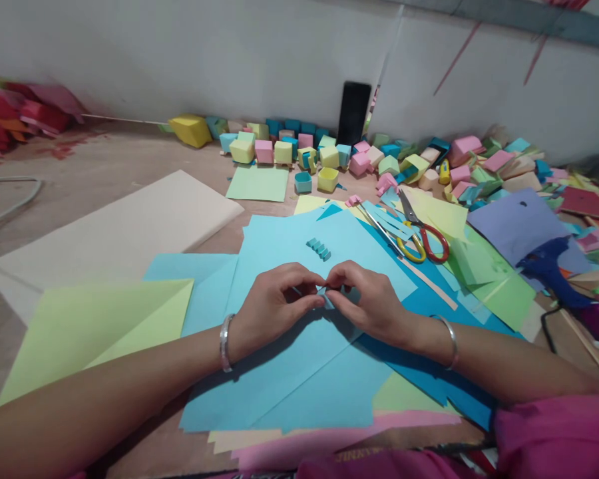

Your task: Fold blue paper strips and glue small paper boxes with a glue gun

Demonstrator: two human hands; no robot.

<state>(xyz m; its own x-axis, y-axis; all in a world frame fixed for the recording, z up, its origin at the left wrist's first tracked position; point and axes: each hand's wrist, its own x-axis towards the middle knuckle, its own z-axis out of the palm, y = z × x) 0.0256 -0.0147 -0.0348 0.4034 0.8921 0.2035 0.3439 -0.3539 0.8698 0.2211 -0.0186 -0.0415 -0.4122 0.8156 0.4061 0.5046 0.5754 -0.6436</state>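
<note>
Both hands meet over a pile of light blue paper sheets (289, 372). Between their fingertips is a small piece of light blue paper (328, 301), partly covered by the fingers. My left hand (282, 296) pinches it from the left, thumb below and fingers above. From the other side my right hand (367, 296) pinches the same piece. Just beyond the fingers, a short row of small folded teal paper pieces (319, 249) lies on the sheets. Scissors with red and yellow handles (422, 236) rest to the right, beside a slim metal tool (379, 226).
Several small paper boxes (283, 152) line the wall, around a leaning black phone (354, 113). A blue glue gun (554, 266) lies at right. Green paper (100, 319) and a large pale sheet (120, 226) spread leftward. Red paper pieces (10, 116) sit far left.
</note>
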